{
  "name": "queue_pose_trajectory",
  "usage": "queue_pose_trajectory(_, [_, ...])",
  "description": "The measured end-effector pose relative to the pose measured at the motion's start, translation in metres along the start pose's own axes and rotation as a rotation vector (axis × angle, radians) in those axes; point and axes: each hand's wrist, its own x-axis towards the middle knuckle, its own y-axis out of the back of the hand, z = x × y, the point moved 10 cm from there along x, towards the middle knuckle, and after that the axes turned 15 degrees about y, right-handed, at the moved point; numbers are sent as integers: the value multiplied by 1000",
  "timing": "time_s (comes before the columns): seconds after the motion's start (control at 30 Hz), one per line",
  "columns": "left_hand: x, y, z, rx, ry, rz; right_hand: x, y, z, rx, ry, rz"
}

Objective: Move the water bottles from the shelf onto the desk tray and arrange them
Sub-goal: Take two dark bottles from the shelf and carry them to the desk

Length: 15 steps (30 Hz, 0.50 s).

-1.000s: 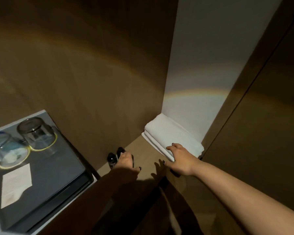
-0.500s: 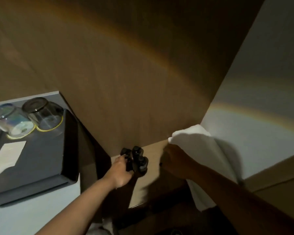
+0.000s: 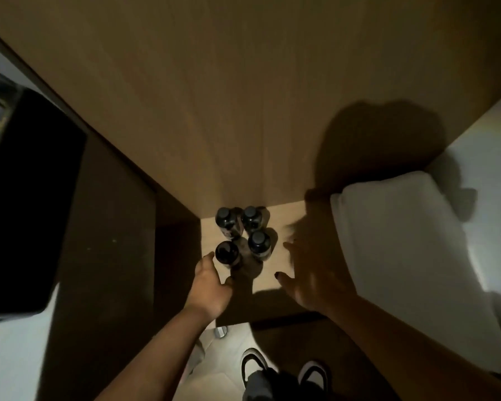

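Dark bottles [image 3: 242, 235] between both hands [image 3: 268, 280]

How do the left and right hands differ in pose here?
The left hand is beside the nearest bottle, fingertips at its side; the right hand touches no bottle. The left lies lit; the right is in shadow, next to the towel. Both reach over the shelf, fingers open.

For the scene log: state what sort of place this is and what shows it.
Probably a hotel room closet or wardrobe nook: four dark-capped water bottles clustered on a wooden shelf, folded white towels stacked beside them, and a dark tray on a desk at the left.
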Motion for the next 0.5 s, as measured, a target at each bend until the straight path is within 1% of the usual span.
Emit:
queue_pose_trajectory(0.07, [19, -9, -4, -24, -9, 23, 14, -18, 16, 26, -3, 31])
queue_pose_trajectory(0.17, [44, -20, -5, -51, -52, 60, 34, -51, 33, 147, -15, -37])
queue_pose_trajectory(0.2, [51, -23, -6, -57, -71, 71, 40, -59, 42, 150, -25, -23])
queue_pose_trajectory(0.3, [69, -29, -7, -77, -115, 111, 46, -72, 64, 130, -42, 123])
queue_pose_trajectory(0.33, [72, -30, -6, -87, -128, 127, 45, -79, 68, 155, -62, 108])
queue_pose_trajectory(0.4, [77, -29, -3, -99, -154, 157, 46, -97, 71, 187, -76, -5])
queue_pose_trajectory(0.5, [87, -27, 0, -108, -169, 179, 42, -107, 78, 103, -86, -3])
